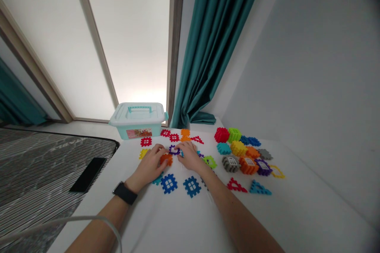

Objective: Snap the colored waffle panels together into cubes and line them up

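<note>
Toothed plastic pieces in several colours lie on the white table. My left hand (152,164) rests over an orange piece (168,159), with its fingers curved round that piece's upper and right sides. Fingertips of my right hand (187,153) touch the right edge of a purple square frame (174,150), which lies between the two hands. A yellow piece (143,153) shows left of my left hand, and a lime green piece (210,161) sits beside my right wrist. Nearer to me are two blue window pieces (169,184) (192,186).
A mint lidded box (139,120) stands at the table's back left. Stacked blocks, including a grey one (230,163), fill the right side near the wall. A black phone (88,174) lies left of the table; a pale cable (97,217) crosses the lower left.
</note>
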A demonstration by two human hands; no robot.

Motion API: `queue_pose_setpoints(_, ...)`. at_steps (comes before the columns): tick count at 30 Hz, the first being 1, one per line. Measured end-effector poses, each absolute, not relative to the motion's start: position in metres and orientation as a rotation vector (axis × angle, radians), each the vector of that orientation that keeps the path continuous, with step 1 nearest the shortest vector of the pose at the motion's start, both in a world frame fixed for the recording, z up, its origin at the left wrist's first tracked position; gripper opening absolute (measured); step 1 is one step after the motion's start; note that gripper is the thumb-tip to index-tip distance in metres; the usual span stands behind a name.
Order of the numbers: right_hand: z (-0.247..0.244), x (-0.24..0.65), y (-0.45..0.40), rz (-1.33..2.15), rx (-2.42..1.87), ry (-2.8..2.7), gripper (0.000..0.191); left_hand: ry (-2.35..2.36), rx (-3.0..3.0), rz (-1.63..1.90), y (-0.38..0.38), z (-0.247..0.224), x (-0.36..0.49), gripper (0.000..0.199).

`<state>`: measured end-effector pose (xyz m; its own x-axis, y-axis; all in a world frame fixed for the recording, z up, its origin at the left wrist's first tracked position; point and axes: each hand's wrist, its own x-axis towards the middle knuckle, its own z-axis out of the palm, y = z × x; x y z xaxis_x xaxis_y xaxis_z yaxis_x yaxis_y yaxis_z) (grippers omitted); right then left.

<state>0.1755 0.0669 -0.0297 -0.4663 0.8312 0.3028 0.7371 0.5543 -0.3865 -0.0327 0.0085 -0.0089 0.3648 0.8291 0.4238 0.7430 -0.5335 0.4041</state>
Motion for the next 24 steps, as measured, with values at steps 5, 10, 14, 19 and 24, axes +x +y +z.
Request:
queue_pose_setpoints(5,-0.023,0.175,0.060,0.278,-1.254,-2.348,0.039,1.413,2.444,0.970,0.009,-0.010,-0.034,0.031)
queue_pose_setpoints(10,-0.013,0.182,0.047,0.280,-1.186,-2.293,0.041,1.410,2.447,0.929,0.009,-0.011,-0.034,0.033)
queue_pose_setpoints(14,-0.005,0.192,0.032,0.332,-1.083,-2.238,0.045,1.386,2.474,0.894,0.005,-0.008,-0.031,0.032)
queue_pose_setpoints(19,-0.002,0.202,0.014,0.410,-1.031,-2.175,0.044,1.278,2.560,0.916,-0.003,-0.001,-0.021,0.035)
queue_pose_setpoints(24,-0.004,0.205,0.001,0.527,-1.033,-2.036,0.042,1.236,2.593,0.983,-0.007,0.000,-0.014,0.022)
